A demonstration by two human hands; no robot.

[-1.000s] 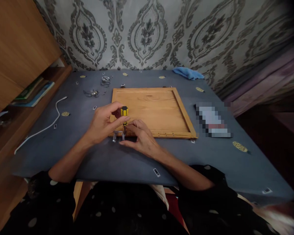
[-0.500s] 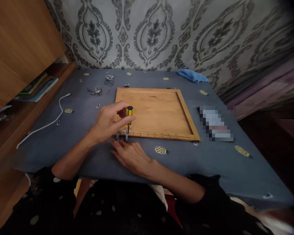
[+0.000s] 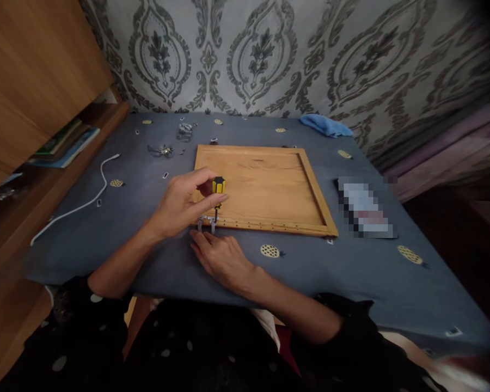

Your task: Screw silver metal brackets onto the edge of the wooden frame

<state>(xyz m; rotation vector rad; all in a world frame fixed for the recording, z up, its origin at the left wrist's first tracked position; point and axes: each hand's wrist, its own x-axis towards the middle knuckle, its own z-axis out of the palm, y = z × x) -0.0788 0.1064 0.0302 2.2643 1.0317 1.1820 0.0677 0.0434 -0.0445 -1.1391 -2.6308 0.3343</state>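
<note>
My left hand (image 3: 180, 202) is closed round a short screwdriver with a yellow and black handle (image 3: 218, 185), held upright. Its tip stands on a small metal bracket (image 3: 206, 221) at the near edge of a square wooden frame panel (image 3: 261, 185). My right hand (image 3: 220, 256) lies flat on the grey tablecloth just in front of the bracket. Its fingers are stretched out and its fingertips come close to the bracket.
More metal hardware (image 3: 163, 150) and small parts (image 3: 184, 130) lie at the back left of the table. A white cable (image 3: 85, 201) runs along the left side. A blue cloth (image 3: 325, 125) sits at the back right. A blurred flat object (image 3: 365, 209) lies right of the panel. Books (image 3: 63, 144) rest on a wooden shelf at the left.
My right hand has drawn back from the bracket at the panel's edge and now lies flat on the cloth. The left hand keeps the screwdriver upright on the bracket.
</note>
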